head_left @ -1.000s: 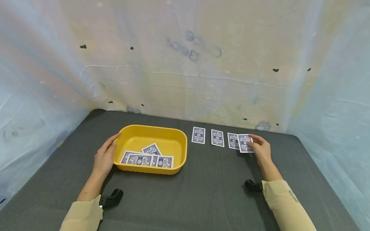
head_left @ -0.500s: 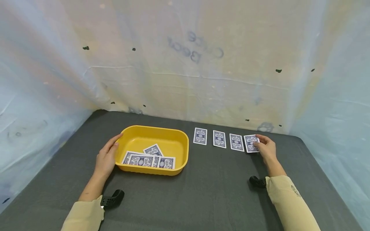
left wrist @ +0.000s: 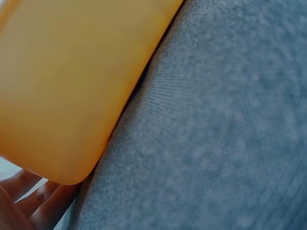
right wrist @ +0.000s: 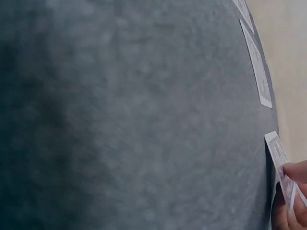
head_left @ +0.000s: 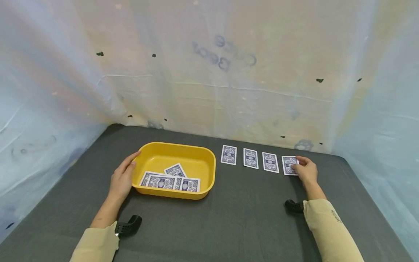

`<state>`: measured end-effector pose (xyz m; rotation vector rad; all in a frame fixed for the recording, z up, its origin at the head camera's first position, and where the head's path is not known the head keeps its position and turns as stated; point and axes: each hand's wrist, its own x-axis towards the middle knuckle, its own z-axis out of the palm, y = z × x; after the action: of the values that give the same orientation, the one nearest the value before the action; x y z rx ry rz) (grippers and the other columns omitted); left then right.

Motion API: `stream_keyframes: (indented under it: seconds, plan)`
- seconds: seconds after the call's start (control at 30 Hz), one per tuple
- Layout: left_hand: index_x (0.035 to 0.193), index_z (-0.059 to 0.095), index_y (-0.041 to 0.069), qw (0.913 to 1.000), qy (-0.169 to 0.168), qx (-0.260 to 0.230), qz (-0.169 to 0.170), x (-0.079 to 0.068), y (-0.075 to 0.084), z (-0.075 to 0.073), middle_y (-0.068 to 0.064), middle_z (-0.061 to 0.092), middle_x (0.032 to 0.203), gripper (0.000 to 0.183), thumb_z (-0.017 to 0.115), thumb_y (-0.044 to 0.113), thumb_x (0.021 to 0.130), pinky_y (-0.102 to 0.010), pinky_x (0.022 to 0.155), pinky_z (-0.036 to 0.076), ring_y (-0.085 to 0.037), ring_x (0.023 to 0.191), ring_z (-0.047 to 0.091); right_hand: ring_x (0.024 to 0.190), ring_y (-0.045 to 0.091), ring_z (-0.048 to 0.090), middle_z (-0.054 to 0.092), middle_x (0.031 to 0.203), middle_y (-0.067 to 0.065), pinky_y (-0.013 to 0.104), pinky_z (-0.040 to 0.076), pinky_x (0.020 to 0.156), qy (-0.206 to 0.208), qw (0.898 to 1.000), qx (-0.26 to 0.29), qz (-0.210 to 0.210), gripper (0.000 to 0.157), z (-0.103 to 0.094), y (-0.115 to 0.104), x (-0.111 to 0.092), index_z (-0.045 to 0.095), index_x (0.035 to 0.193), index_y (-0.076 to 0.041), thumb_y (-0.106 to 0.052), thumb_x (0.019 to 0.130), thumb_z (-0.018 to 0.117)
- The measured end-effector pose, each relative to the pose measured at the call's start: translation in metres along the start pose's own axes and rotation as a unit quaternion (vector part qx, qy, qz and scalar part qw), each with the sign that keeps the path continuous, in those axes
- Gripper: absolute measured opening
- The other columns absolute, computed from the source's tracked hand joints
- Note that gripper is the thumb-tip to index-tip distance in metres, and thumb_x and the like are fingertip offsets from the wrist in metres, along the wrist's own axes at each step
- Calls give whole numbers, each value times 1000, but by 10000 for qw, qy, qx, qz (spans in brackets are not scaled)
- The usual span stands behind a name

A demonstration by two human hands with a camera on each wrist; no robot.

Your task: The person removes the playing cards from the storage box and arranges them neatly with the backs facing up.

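Observation:
My right hand (head_left: 306, 171) pinches a blue-backed playing card (head_left: 288, 166) by its right edge, thumb on top. In the right wrist view this card (right wrist: 277, 152) stands at a slant, its near edge between thumb and fingers. To its left, three face-down playing cards lie apart in a row: a near one (head_left: 270, 162), a middle one (head_left: 251, 158) and a far-left one (head_left: 228, 155). Against the left side of a yellow tray (head_left: 212, 171) rests my left hand (head_left: 121, 182), its fingers fairly straight. In the left wrist view the fingers (left wrist: 53, 203) touch the tray's outer corner.
Several more face-down playing cards (head_left: 161, 182) lie overlapping in the tray. Dark grey cloth (head_left: 229, 222) covers the table. A pale plastic sheet (head_left: 209, 83) rises behind the back edge and along both sides.
My right hand has moved right with its card, which overlapped the neighbouring card and now sits apart from it with a gap. The left hand and tray stay in place.

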<state>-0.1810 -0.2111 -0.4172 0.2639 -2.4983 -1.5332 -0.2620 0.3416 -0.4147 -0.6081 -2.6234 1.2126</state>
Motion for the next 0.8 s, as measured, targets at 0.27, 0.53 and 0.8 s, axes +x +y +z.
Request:
stream_keyframes:
  seconds: [0.27,0.53,0.8]
  plan:
    - [148,39,22,10000,-22,2,-83,0,1,1,-11,32,154,46,28,35,105,-55,110,25,-35,140,30,114,40,52,55,126,30,48,36,95,130,9988,-468,-112,47,-4,0,-1,52,130,8,-7,86,58]
    - [147,40,21,10000,21,-60,-2,1,-2,1,-11,33,154,46,29,34,105,-57,110,25,-36,140,30,119,43,45,50,130,32,52,33,101,48,9975,-695,-100,47,0,-2,0,52,129,9,-10,86,58]
    - [147,39,21,10000,17,-58,25,0,-3,1,-11,33,154,46,29,34,105,-57,110,25,-36,140,30,120,46,44,50,130,33,53,31,102,-45,9954,-927,-218,45,3,-2,-1,57,124,8,-14,85,60]
